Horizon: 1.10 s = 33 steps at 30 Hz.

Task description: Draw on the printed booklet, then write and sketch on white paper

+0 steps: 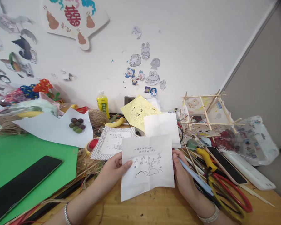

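Both hands hold up a creased white sheet of paper [148, 184] above the front of the table. Handwritten characters run along its top, with a line drawing of leafy branches, a small pavilion and hills below. My left hand [115, 168] pinches its left edge, thumb on the front and fingers behind. My right hand [184, 178] is closed at the right edge, with its fingertips partly hidden. A light blue pen [195, 176] rests in that hand, slanting back over the wrist. Behind lies another sheet with a patterned border [114, 142], partly covered.
On the left, a black tablet-like slab [25, 184] lies on green card [67, 162]. To the right are a phone [227, 165], red-handled scissors [239, 190] and a stick frame [204, 112]. A yellow bottle [103, 104], banana [115, 122] and yellow drawing [138, 112] stand or lie behind.
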Tool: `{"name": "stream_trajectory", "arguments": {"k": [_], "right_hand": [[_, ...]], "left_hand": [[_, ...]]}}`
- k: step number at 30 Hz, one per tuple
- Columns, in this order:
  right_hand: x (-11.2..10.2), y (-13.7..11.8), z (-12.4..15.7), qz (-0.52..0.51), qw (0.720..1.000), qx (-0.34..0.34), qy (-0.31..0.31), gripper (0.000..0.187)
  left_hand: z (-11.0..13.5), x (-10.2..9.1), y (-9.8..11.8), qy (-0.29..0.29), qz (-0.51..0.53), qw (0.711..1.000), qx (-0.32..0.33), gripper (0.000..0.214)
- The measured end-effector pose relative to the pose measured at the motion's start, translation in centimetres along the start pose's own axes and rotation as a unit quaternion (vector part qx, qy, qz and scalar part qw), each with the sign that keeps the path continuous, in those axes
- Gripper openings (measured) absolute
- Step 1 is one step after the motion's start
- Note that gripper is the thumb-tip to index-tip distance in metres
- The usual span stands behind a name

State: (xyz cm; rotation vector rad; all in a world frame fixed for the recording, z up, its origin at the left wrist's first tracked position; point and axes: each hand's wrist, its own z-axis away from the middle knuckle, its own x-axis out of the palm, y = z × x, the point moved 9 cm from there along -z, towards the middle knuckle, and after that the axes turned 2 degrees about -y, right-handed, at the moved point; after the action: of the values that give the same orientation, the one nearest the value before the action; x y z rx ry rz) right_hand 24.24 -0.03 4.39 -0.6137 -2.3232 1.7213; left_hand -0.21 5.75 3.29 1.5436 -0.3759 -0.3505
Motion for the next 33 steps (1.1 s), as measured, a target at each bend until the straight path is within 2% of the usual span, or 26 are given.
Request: {"name": "stream_trajectory", "arguments": {"k": [4,9,14,18,25,33], "right_hand": [[0.7,-0.3,0.4,0.025,0.998,-0.02,-0.046,0.034],[0.2,-2.7,1.3,0.029,0.999,-0.024,-0.008,0.025],[0.7,-4.3,0.9,0.023,0.998,-0.066,-0.009,0.024],[1.0,-4.1,0.8,0.025,0.997,-0.071,-0.029,0.027],[1.4,-3.3,1.2,0.034,0.997,-0.031,-0.066,0.029],[1.3,-2.6,1.2,0.044,0.997,-0.017,-0.053,0.038]], "left_hand": [[0.0,-0.2,0.7,0.012,0.01,1.0,-0.005,0.054],[0.1,-0.4,0.9,0.025,0.005,1.0,-0.016,0.056],[0.2,-0.7,1.0,0.036,-0.007,0.999,-0.009,0.052],[0.1,-1.1,1.0,0.051,-0.021,0.998,-0.002,0.046],[0.0,-1.3,1.4,0.065,-0.023,0.998,0.007,0.047],[0.6,-1.3,1.7,0.073,-0.015,0.997,0.01,0.048]]}}
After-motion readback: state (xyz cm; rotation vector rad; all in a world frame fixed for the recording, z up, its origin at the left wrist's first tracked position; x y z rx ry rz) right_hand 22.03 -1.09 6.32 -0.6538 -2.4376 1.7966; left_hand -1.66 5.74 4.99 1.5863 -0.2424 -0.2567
